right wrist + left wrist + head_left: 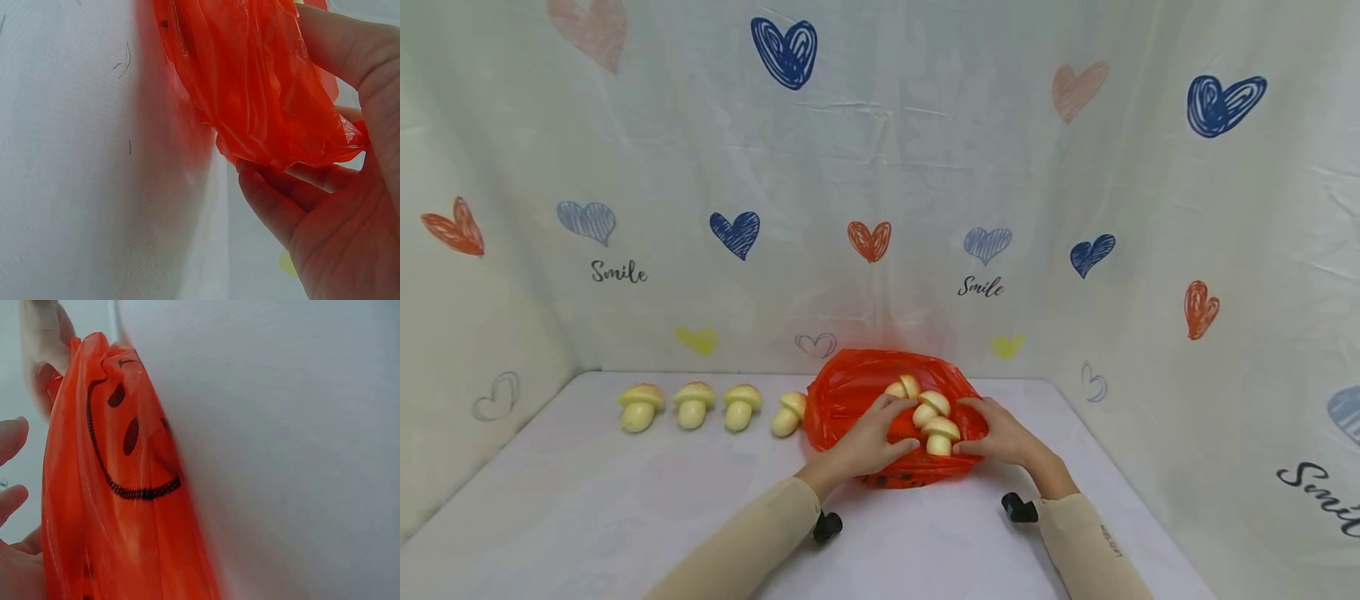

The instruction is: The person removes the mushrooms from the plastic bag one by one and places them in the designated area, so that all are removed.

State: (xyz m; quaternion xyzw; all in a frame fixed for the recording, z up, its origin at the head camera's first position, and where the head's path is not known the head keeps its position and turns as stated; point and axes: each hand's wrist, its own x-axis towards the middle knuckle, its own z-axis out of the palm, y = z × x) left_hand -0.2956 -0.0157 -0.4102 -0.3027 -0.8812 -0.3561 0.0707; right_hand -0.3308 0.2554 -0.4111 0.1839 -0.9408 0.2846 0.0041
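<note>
A red plastic bag (857, 383) lies with its mouth spread, and three cream toy mushrooms (940, 436) sit in it. My left hand (868, 442) reaches over the bag's left part, thumb and fingers apart, with nothing between them. In the left wrist view, its fingers (11, 503) show beside the bag (119, 519), which has a printed smiling face. My right hand (1003, 433) grips the bag's right side, thumb beside the nearest mushroom. In the right wrist view, its fingers (269, 200) curl around the crumpled film (262, 106).
Several more toy mushrooms stand in a row on the white table (625, 517) left of the bag, the closest one (788, 414) right at its edge. A curtain (880, 167) printed with hearts hangs behind. Black wrist cameras (1018, 508) sit at both cuffs.
</note>
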